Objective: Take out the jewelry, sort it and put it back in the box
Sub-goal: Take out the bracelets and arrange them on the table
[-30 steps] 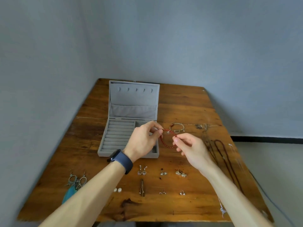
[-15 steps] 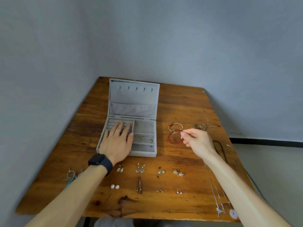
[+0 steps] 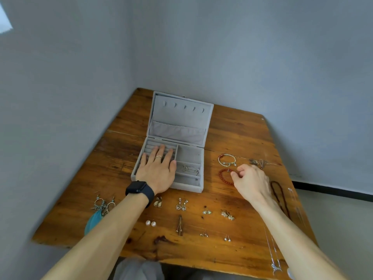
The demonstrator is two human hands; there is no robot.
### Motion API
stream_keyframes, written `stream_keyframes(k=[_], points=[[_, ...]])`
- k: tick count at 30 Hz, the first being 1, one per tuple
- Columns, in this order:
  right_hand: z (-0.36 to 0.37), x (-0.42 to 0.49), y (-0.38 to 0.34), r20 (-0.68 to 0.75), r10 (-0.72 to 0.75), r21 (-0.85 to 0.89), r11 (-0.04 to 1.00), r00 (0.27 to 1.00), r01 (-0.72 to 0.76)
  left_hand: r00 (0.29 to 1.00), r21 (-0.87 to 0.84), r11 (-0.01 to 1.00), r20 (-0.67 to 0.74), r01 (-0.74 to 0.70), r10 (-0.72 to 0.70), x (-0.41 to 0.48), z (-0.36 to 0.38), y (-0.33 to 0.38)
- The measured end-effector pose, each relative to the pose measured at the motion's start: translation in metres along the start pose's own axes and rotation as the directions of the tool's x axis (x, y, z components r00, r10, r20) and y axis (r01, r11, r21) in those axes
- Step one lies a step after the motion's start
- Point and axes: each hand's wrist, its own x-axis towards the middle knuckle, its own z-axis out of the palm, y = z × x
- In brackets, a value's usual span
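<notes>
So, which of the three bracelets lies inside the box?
The thin silver bracelet, in the middle compartment on the right side of the box. The red bead bracelet and the wire bangle both lie on the table, right of it.

Wooden table point(image 3: 232, 126): jewelry box point(image 3: 187, 187), earrings point(image 3: 181, 205), bracelets point(image 3: 227, 160)

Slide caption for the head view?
Left hand rests flat on open jewelry box; right hand at red bead bracelet on table.

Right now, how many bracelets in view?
3: silver bangle on the table right of the box; red bead bracelet just nearer, at the right hand; silver bracelet in the box's right-side compartment. Others may be hidden.
</notes>
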Motion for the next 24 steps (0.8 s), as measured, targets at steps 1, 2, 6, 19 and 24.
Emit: stream_keyframes(k=[1,2,6,19,24], points=[[-0.002,-0.001,-0.006,-0.015,-0.044,0.026,0.999,0.999,0.045,1.000,-0.003,1.000,-0.002,0.002,-0.002,0.000,0.000,0.000],[-0.003,-0.001,-0.014,-0.026,-0.099,0.066,0.993,0.995,0.101,1.000,-0.010,1.000,-0.005,0.004,-0.004,0.000,-0.001,0.001],[-0.004,0.001,-0.055,-0.014,-0.356,0.251,0.903,0.934,0.348,1.000,-0.037,0.999,-0.009,0.001,-0.002,-0.001,-0.002,0.001],[0.023,0.019,-0.125,0.179,-0.697,0.075,0.713,0.694,0.697,1.000,-0.109,0.994,-0.002,0.007,-0.007,0.004,-0.004,-0.004],[0.026,0.019,-0.134,0.206,-0.721,0.001,0.676,0.661,0.737,1.000,-0.107,0.994,0.007,0.020,-0.019,0.004,-0.002,-0.004]])
